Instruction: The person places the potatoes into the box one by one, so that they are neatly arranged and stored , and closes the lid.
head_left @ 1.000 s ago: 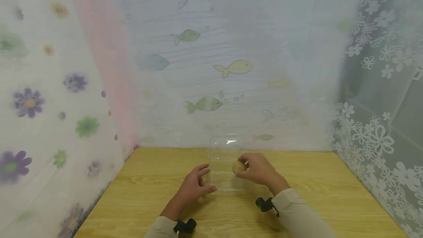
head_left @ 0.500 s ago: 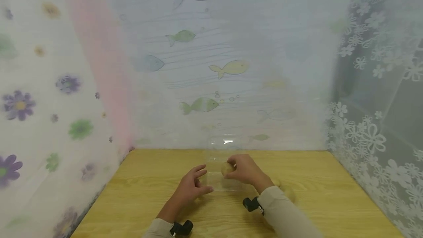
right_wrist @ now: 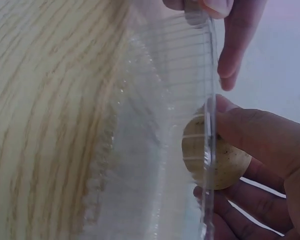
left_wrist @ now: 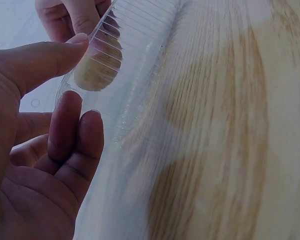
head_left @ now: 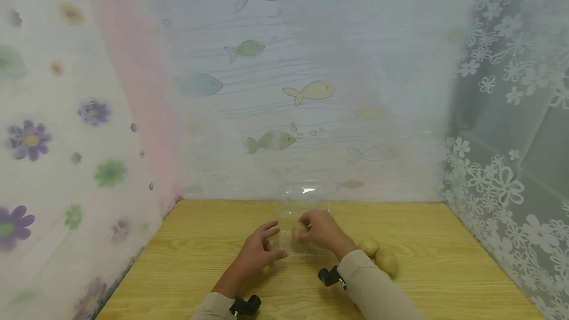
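A clear plastic clamshell box (head_left: 306, 253) lies on the table, its see-through lid (head_left: 306, 191) standing up at the back. My left hand (head_left: 255, 251) is at the box's near left corner. In the left wrist view its thumb (left_wrist: 55, 60) meets the rim while other fingers curl just below. My right hand (head_left: 323, 232) pinches a small pale-brown potato (head_left: 299, 231) over the box. Through the ribbed box wall, the potato (right_wrist: 225, 160) shows partly below rim level in the right wrist view, between thumb and fingers.
Two more potatoes, a small one (head_left: 368, 247) and a larger one (head_left: 386, 262), lie beside the right forearm on the wood-grain table (head_left: 200, 241). Printed curtains surround the table's back and sides. Small black wrist cameras (head_left: 330, 276) stick out below both hands.
My right hand has moved left with the potato, deeper over the box. The two loose potatoes have come into sight beside the right sleeve. The left hand stays at the box corner.
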Demonstrator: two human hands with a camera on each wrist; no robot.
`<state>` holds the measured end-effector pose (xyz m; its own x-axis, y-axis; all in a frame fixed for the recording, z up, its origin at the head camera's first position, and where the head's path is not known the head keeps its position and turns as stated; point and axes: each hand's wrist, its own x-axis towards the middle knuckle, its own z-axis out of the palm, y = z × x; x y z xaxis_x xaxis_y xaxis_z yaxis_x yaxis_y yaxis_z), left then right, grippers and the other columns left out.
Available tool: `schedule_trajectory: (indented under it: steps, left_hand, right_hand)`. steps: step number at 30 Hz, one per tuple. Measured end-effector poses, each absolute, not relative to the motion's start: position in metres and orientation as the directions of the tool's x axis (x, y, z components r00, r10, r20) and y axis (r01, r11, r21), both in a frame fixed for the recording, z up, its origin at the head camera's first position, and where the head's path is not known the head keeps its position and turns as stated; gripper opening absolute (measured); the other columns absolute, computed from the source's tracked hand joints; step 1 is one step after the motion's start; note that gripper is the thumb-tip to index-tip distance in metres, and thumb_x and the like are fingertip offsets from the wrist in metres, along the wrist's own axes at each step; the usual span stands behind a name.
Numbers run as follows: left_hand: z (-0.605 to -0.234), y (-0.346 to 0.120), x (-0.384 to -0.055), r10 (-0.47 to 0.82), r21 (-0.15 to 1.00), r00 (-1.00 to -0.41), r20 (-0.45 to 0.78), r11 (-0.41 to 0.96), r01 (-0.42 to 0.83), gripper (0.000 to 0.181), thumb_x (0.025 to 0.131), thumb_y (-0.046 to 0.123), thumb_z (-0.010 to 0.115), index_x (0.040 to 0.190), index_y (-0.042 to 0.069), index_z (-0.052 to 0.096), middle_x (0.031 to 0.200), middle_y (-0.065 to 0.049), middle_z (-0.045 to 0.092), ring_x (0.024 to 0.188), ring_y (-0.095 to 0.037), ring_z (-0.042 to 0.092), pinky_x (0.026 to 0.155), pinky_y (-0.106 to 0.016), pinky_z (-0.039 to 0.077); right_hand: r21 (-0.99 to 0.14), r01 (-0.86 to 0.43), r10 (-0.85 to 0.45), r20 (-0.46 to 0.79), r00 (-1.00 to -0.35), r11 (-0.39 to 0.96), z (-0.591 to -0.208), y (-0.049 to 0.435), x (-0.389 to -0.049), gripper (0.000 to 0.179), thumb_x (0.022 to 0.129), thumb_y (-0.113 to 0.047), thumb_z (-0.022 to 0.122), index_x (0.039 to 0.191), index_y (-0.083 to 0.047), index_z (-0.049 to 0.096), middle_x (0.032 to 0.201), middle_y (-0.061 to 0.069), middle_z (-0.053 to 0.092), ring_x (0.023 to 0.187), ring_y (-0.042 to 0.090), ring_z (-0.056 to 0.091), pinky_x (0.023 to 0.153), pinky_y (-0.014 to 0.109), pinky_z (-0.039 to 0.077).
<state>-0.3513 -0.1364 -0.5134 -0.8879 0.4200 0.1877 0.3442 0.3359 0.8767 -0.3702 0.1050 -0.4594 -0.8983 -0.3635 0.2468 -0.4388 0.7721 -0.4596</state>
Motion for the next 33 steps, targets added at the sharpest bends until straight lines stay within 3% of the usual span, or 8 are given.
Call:
schedule_trajectory:
  steps: [13, 23, 33]
  left_hand:
    - [-0.515, -0.137, -0.353, 0.426, 0.892, -0.886, 0.183, 0.307, 0.331, 0.087, 0.088, 0.028, 0.085, 0.16, 0.015, 0.038, 0.159, -0.023, 0.045, 0.057, -0.01, 0.052, 0.053, -0.029, 0.051]
    - [-0.517, -0.138, -0.355, 0.425, 0.86, -0.881, 0.208, 0.349, 0.371, 0.083, 0.092, 0.026, 0.081, 0.16, 0.009, 0.037, 0.157, -0.024, 0.047, 0.058, -0.009, 0.052, 0.052, -0.028, 0.049]
    - [-0.517, -0.139, -0.355, 0.441, 0.845, -0.87, 0.221, 0.358, 0.396, 0.083, 0.092, 0.029, 0.081, 0.16, 0.008, 0.039, 0.158, -0.02, 0.046, 0.061, -0.012, 0.06, 0.054, -0.03, 0.053]
  right_hand:
    - [-0.506, -0.395, -0.333, 0.212, -0.919, 0.767, -0.469, 0.093, -0.374, 0.048, 0.074, -0.028, 0.095, 0.11, -0.002, 0.077, 0.107, 0.01, 0.076, 0.097, 0.023, 0.069, 0.087, 0.044, 0.057]
    - [-0.556, -0.374, -0.319, 0.199, -0.927, 0.742, -0.475, 0.087, -0.376, 0.052, 0.072, -0.029, 0.095, 0.112, -0.001, 0.077, 0.107, 0.01, 0.076, 0.099, 0.025, 0.069, 0.087, 0.045, 0.058]
    - [-0.558, -0.376, -0.326, 0.191, -0.926, 0.739, -0.481, 0.082, -0.379, 0.049, 0.072, -0.028, 0.094, 0.11, -0.003, 0.077, 0.106, 0.008, 0.076, 0.095, 0.022, 0.068, 0.083, 0.042, 0.058]
